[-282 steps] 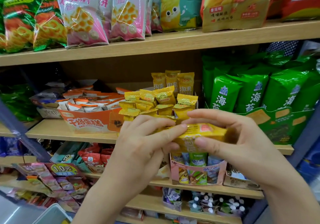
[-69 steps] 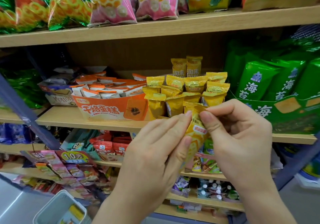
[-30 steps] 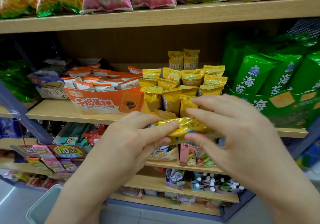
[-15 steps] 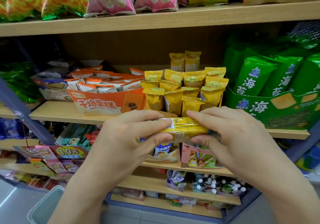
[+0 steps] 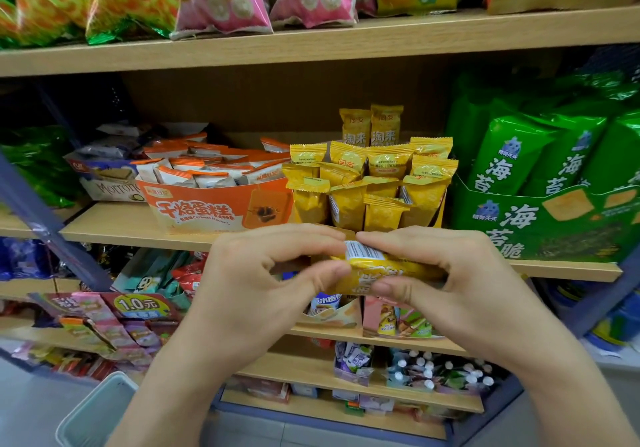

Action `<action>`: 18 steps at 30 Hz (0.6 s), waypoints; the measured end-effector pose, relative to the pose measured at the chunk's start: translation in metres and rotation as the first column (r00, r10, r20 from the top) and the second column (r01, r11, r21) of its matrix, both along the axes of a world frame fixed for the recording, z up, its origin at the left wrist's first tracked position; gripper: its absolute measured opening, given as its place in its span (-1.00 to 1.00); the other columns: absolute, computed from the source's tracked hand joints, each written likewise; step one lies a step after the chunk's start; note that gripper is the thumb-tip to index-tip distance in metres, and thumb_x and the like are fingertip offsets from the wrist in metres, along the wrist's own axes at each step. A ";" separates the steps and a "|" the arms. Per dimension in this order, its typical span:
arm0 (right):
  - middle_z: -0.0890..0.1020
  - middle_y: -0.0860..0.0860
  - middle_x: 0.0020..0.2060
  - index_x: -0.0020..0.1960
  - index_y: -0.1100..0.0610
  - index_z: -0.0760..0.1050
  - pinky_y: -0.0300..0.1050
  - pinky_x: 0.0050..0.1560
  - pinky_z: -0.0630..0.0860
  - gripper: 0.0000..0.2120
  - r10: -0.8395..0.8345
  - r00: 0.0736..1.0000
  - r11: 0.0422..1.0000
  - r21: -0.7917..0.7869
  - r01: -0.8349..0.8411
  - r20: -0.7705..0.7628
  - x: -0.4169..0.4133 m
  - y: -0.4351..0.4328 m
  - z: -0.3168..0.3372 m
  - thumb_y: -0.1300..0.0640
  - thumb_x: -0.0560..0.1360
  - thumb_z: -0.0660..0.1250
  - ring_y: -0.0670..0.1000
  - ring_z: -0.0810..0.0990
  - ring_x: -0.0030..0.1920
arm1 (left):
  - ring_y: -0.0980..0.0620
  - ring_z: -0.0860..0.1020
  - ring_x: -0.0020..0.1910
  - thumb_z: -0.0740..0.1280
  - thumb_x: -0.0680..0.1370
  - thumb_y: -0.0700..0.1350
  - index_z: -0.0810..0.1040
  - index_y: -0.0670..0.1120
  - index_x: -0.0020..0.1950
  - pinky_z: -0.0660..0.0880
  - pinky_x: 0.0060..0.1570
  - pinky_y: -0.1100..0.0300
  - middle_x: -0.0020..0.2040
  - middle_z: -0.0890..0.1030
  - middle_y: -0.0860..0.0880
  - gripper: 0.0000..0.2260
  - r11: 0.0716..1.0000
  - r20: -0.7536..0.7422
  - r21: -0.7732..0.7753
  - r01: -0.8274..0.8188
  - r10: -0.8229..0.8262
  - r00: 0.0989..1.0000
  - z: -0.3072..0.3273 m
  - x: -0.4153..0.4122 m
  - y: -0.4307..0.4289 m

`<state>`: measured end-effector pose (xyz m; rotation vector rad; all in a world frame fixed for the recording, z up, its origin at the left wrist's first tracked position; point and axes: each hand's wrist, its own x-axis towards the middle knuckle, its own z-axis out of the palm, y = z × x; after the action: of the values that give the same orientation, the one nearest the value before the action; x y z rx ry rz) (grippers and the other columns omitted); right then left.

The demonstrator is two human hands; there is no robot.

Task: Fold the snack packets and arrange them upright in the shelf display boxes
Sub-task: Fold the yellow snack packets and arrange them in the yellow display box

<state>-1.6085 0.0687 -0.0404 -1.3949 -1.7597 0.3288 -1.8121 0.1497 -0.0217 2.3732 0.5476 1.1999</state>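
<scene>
Two hands hold one yellow snack packet (image 5: 377, 271) crosswise, barcode up: the left hand (image 5: 263, 287) has its grip clamped on one end, and the right hand (image 5: 457, 287) on the other. Just above the grip, upright yellow packets (image 5: 379, 183) stand on the shelf (image 5: 138, 228).

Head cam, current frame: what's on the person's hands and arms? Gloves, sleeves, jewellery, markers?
Nothing worn. The left hand and right hand are bare: no gloves, rings or tags. The left forearm and right forearm show no sleeve, watch or band down to the frame edge. Nails look short and unpainted.
</scene>
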 end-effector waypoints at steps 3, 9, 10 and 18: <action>0.64 -0.25 0.08 0.26 -0.13 0.57 -0.09 -0.16 0.64 -0.61 -0.002 0.999 1.000 0.017 0.003 -0.034 0.001 0.001 -0.002 0.04 0.43 0.45 -0.12 0.66 -0.01 | 0.24 0.63 0.04 0.38 0.47 -0.02 0.70 -0.07 -0.01 0.56 -0.03 0.37 -0.01 0.68 0.11 -0.81 1.000 -0.033 -0.005 0.008 -0.008 0.999 0.001 0.000 0.002; 0.63 -0.26 0.09 0.24 -0.17 0.57 -0.09 -0.26 0.64 -0.61 0.006 0.997 1.000 0.007 -0.006 -0.083 0.003 0.001 -0.003 0.09 0.44 0.45 -0.05 0.69 -0.11 | 0.17 0.62 -0.06 0.37 0.50 -0.03 0.67 0.00 -0.04 0.55 -0.16 0.35 -0.11 0.65 0.17 -0.88 1.000 -0.082 0.012 0.015 -0.014 0.996 0.004 0.002 0.004; 0.63 -0.27 0.09 0.24 -0.18 0.56 -0.11 -0.26 0.63 -0.61 0.002 0.997 1.000 0.007 -0.002 -0.082 0.003 0.001 -0.003 0.08 0.44 0.45 -0.01 0.70 -0.14 | 0.14 0.62 -0.06 0.37 0.51 -0.01 0.66 0.02 -0.02 0.55 -0.18 0.32 -0.11 0.63 0.17 -0.88 1.000 -0.087 -0.020 0.012 -0.013 0.996 0.003 0.002 0.004; 0.62 -0.25 0.07 0.27 -0.18 0.53 -0.24 -0.06 0.58 -0.63 0.021 0.985 0.999 0.035 -0.015 -0.172 -0.008 0.006 -0.003 -0.05 0.47 0.44 -0.11 0.65 0.02 | 0.17 0.55 -0.05 0.33 0.53 -0.20 0.64 -0.09 0.03 0.51 -0.14 0.34 -0.07 0.60 0.08 -0.87 0.975 -0.057 0.198 -0.098 0.112 0.992 0.001 0.005 0.001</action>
<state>-1.6168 0.0745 -0.0429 -1.2880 -1.6299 0.4151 -1.8071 0.1504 -0.0207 2.5863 0.6100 1.2743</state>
